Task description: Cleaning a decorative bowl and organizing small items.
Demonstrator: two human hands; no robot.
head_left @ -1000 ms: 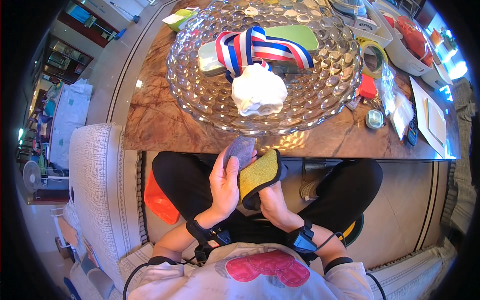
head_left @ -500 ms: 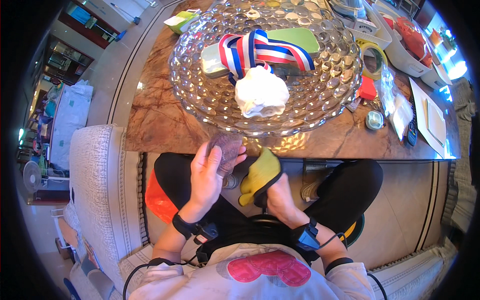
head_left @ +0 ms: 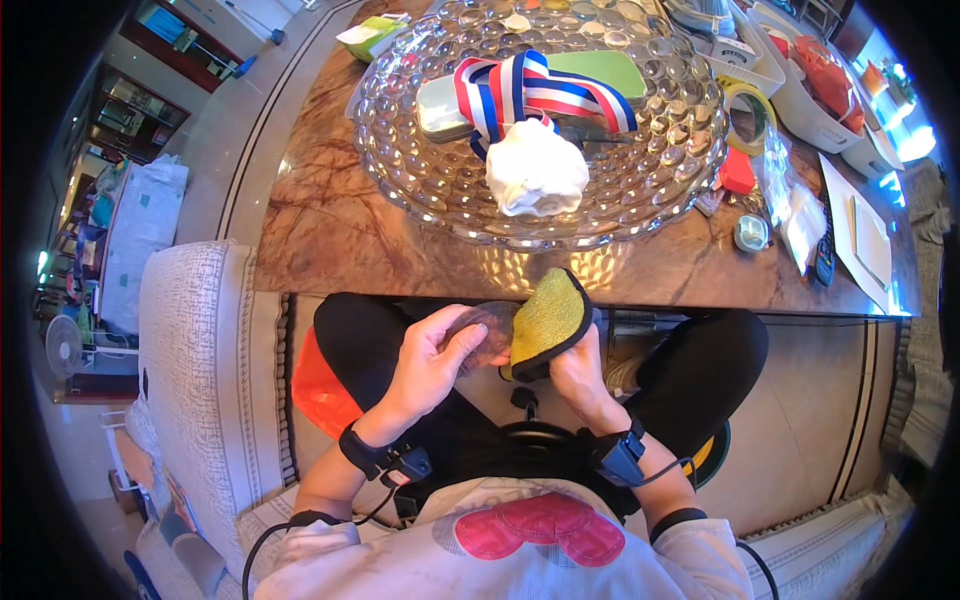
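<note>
Just beyond the hands runs the near edge of a marbled brown table, and black-trousered legs bend out on either side. A large bubbled glass dish takes up the middle of the table. To its right are a yellow tape roll, a red block, clear plastic bags and white paper; an orange-red bag lies below, by the left leg.

The dark disc, roundish and partly see-through, is in front of the person, near the table edge. The left hand pinches its left side between thumb and fingers. Against its right side is a fuzzy yellow cloth with black edging, worn or held by the right hand (those fingers are hidden under it, so I cannot tell how they are set).

In the glass dish lie a long green-topped box, a red, white and blue striped ribbon draped over it, and a white crumpled lump on the near side. At the far right, a white bin holds a red package.
</note>
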